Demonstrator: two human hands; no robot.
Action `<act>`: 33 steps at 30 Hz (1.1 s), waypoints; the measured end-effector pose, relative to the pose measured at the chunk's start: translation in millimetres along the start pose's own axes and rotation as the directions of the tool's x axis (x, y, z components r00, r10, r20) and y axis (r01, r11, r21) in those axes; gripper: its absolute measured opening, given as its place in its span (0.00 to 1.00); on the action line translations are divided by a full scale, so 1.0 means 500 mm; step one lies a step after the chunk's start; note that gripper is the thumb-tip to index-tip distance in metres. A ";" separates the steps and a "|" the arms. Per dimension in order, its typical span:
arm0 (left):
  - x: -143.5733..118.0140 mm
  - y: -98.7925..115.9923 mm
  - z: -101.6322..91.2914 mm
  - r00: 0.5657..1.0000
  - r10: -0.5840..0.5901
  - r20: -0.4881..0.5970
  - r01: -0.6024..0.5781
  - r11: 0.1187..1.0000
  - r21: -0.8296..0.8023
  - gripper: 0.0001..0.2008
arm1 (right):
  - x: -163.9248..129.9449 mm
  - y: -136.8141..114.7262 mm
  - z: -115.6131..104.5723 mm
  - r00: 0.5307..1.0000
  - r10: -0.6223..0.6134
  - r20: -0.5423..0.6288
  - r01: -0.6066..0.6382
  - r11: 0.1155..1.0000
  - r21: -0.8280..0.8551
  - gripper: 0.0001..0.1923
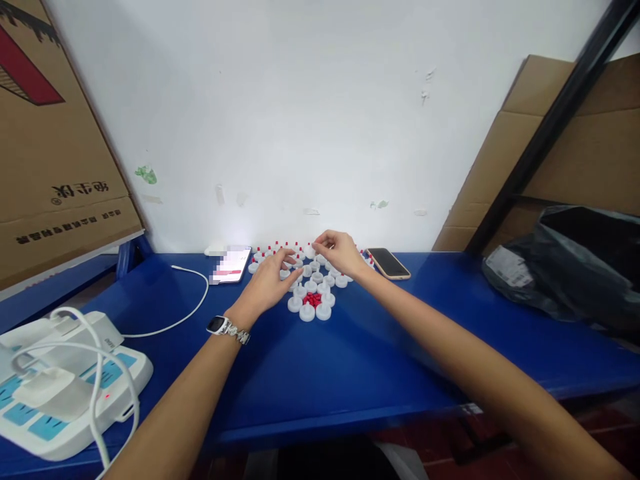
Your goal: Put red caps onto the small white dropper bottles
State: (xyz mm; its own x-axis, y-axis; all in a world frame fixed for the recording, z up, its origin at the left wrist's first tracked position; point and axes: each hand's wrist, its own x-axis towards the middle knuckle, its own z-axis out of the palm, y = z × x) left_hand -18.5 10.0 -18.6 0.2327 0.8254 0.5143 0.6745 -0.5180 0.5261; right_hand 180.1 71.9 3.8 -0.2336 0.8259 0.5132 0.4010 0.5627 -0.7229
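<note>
My right hand (pixel 340 252) is closed in a pinch at the far side of a cluster of white plastic nozzle caps. A white cap (pixel 309 252) shows at its fingertips. My left hand (pixel 273 280) hovers over the left part of the cluster, thumb and fingers apart, with nothing seen between them. Several white caps with small red tips (pixel 277 245) stand along the back near the wall. Closer to me, a ring of white caps (pixel 307 312) surrounds a small heap of loose red tips (pixel 313 300). Both hands hide some of the caps.
A lit phone (pixel 233 265) lies left of the caps, a dark-screened phone (pixel 388 263) right. A white power strip (pixel 75 393) with cables sits at the blue table's (pixel 320 380) left. A black plastic bag (pixel 565 267) and cardboard (pixel 505 147) are at right.
</note>
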 end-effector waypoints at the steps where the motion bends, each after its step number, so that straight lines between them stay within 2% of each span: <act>1: 0.000 -0.005 -0.003 1.000 -0.004 0.003 0.004 0.999 0.053 0.18 | 0.017 0.007 0.002 1.000 0.006 -0.010 -0.006 0.995 -0.100 0.06; 3: -0.001 -0.012 -0.007 1.000 -0.014 0.020 0.011 0.988 0.152 0.13 | 0.047 0.023 0.012 0.999 0.023 0.023 -0.015 0.962 -0.274 0.04; 6: -0.002 -0.017 -0.009 0.998 -0.027 0.052 0.015 0.975 0.224 0.12 | 0.075 0.044 0.038 0.991 0.063 0.117 0.001 0.876 -0.482 0.07; 9: -0.004 -0.020 -0.005 0.996 -0.020 0.090 -0.002 0.970 0.243 0.12 | 0.087 0.057 0.059 0.977 0.100 0.190 0.031 0.810 -0.585 0.08; 21: -0.006 -0.020 -0.002 0.995 -0.007 0.103 -0.017 0.972 0.234 0.11 | 0.112 0.076 0.075 0.943 0.169 0.286 0.046 0.786 -0.617 0.08; 26: -0.006 -0.022 -0.004 0.996 -0.015 0.086 -0.008 0.966 0.258 0.10 | 0.110 0.058 0.071 0.941 0.164 0.296 0.058 0.783 -0.619 0.10; 30: -0.003 -0.029 -0.005 0.997 -0.049 0.060 0.030 0.958 0.285 0.10 | 0.107 0.041 0.085 0.943 0.122 0.310 0.105 0.774 -0.625 0.13; 33: -0.002 -0.032 -0.006 0.997 -0.054 0.063 0.035 0.959 0.280 0.10 | 0.106 0.036 0.095 0.933 0.107 0.345 0.151 0.751 -0.642 0.11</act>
State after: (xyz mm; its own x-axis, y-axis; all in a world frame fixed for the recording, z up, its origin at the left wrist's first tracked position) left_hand -31.6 17.0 -25.5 0.2392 0.8648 0.4415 0.8513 -0.4054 0.3329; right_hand 132.8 127.7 -3.9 -0.4806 0.8429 0.2419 0.8348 0.5242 -0.1684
